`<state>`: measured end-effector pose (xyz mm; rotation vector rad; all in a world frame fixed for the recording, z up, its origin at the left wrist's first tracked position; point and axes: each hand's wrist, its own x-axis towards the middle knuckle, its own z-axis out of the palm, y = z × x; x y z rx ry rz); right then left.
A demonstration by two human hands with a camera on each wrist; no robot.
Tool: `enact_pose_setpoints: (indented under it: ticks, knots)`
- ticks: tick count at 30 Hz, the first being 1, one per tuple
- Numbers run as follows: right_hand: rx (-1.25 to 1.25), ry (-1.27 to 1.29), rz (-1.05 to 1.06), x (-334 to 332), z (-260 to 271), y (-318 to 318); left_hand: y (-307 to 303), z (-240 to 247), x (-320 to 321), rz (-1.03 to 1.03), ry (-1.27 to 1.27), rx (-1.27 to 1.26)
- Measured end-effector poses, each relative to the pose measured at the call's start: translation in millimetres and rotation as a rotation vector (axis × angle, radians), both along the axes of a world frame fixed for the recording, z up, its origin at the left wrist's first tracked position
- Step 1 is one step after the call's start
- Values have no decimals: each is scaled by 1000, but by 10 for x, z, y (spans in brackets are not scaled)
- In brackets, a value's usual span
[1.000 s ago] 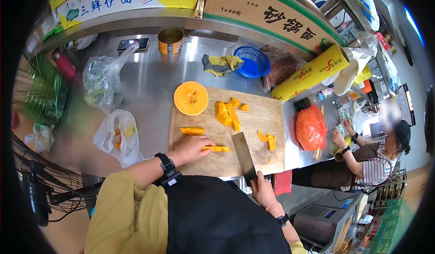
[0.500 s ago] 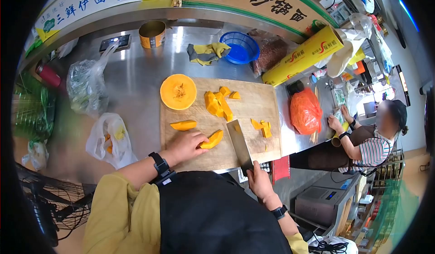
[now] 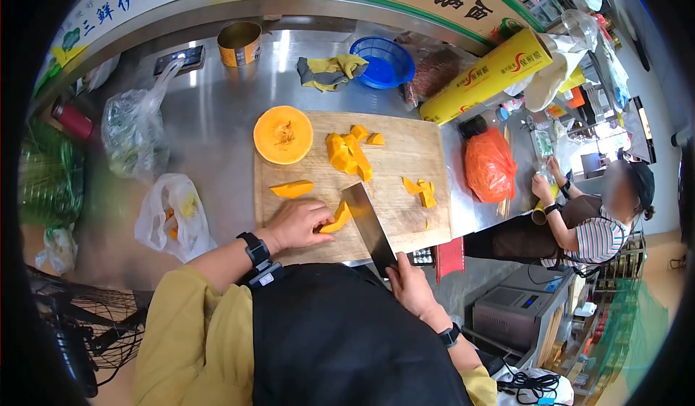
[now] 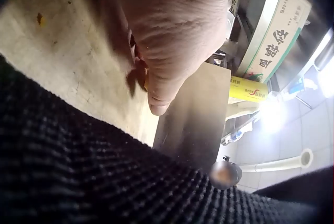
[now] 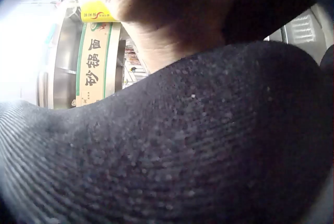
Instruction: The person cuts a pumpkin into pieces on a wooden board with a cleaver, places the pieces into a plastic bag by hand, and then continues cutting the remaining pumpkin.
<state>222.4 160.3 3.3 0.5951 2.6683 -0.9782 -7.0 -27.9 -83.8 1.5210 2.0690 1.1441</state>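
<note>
On the wooden cutting board point(image 3: 398, 225), the left hand point(image 3: 295, 225) pinches a curved orange pumpkin piece point(image 3: 337, 219) near the front edge. The right hand point(image 3: 414, 288) grips the cleaver point(image 3: 368, 223), its blade just right of that piece. A pumpkin slice point(image 3: 292, 189) lies behind the left hand, and a cut pumpkin half point(image 3: 283, 135) sits at the board's back left corner. Several pumpkin chunks point(image 3: 347, 155) lie at the back middle, smaller bits point(image 3: 426, 194) at the right. In the left wrist view, the blade point(image 4: 190, 119) stands beside the left hand point(image 4: 172, 31).
Left of the board are a white plastic bag point(image 3: 172, 218) and a clear bag point(image 3: 134, 132). Behind it stand a tin point(image 3: 239, 44), a cloth point(image 3: 329, 71) and a blue basket point(image 3: 382, 63). An orange-red bag point(image 3: 489, 170) is at the right, with another person point(image 3: 586, 221) beyond.
The pumpkin piece in the left hand has turned more upright. The cleaver has moved left, closer to it. The head view has shifted.
</note>
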Motion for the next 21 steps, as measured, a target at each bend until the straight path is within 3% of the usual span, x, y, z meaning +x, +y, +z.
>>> enact_pose_setpoints:
  ticks: [13,17,21]
  knots:
    - [41,-15,24,15,28,18,20,-33,10,7,32,48]
    - [132,-123,66,-27,103,-30,18,-22,6,1,31,54]
    - [207,-71,132,-12,99,-66,27,1,-2,-8,39,57]
